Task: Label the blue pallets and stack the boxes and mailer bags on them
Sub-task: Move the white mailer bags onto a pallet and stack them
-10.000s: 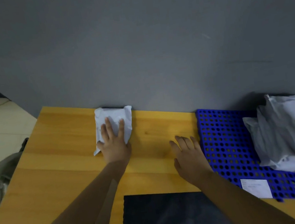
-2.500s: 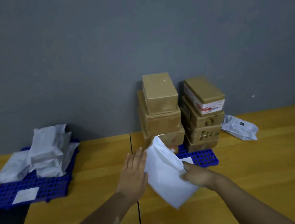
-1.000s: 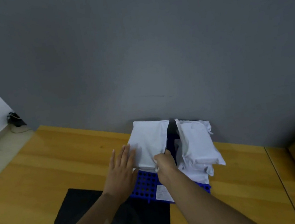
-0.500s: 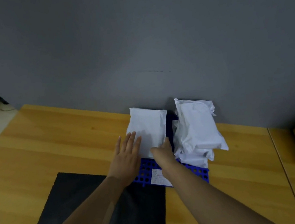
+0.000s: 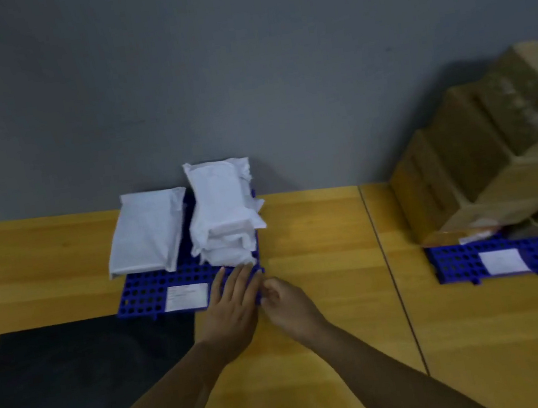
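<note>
A blue pallet [image 5: 148, 291] with a white label [image 5: 186, 295] lies against the grey wall. On it rest a single white mailer bag [image 5: 149, 232] at the left and a pile of white mailer bags [image 5: 226, 215] at the right. My left hand [image 5: 235, 303] lies flat with straight fingers over the pallet's front right corner. My right hand [image 5: 286, 301] sits just right of it on the table, fingers loosely curled, holding nothing. A second blue pallet [image 5: 459, 263] with its label [image 5: 504, 261] carries stacked cardboard boxes [image 5: 481, 153] at the right.
The wooden table [image 5: 316, 231] has a seam running front to back between the two pallets. A black mat [image 5: 77, 376] covers the table's front left. The grey wall stands directly behind both pallets.
Both hands have let go of the left mailer bag and drawn back to the pallet's front right corner. The view has swung right, bringing the boxes into sight.
</note>
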